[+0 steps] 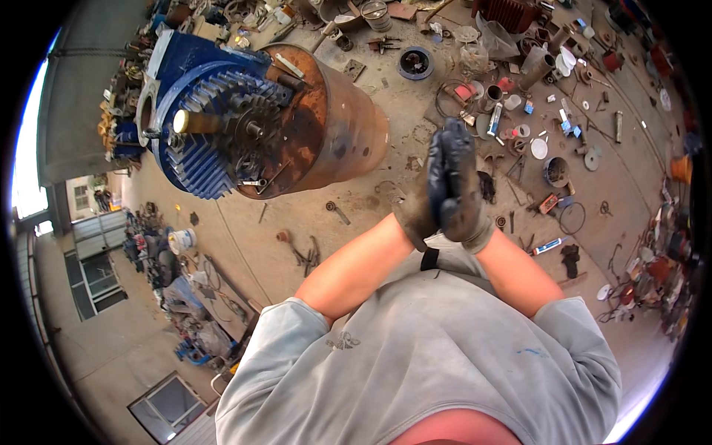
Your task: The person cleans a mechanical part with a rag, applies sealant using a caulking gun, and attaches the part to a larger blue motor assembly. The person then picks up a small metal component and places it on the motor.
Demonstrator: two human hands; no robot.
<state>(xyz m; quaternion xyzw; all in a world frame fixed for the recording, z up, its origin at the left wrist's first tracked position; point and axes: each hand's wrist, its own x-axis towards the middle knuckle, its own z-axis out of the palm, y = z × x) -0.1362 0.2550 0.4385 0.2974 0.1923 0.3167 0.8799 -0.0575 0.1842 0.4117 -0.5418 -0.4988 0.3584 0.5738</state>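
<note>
In front of my chest, my left hand (420,204) and my right hand (465,193) press together palm to palm. Both wear dark, stained work gloves, and the fingers stretch out flat, pointing away from me. I see nothing held between them, though the palms' inner sides are hidden. Left of my hands stands a rusty metal drum (348,126). On its top rests a blue finned machine housing (196,159) with a dark toothed gear (256,127) at its face. A pale yellow cylinder (194,122) juts out beside the gear. A small metal tool (254,182) lies at the drum's near edge.
Scattered over the floor ahead and right are a dark round pan (414,64), a small bucket (555,171), a sealant tube (549,246), a white disc (539,149) and a black glove (569,261). A white bucket (182,240) stands by piled parts at left.
</note>
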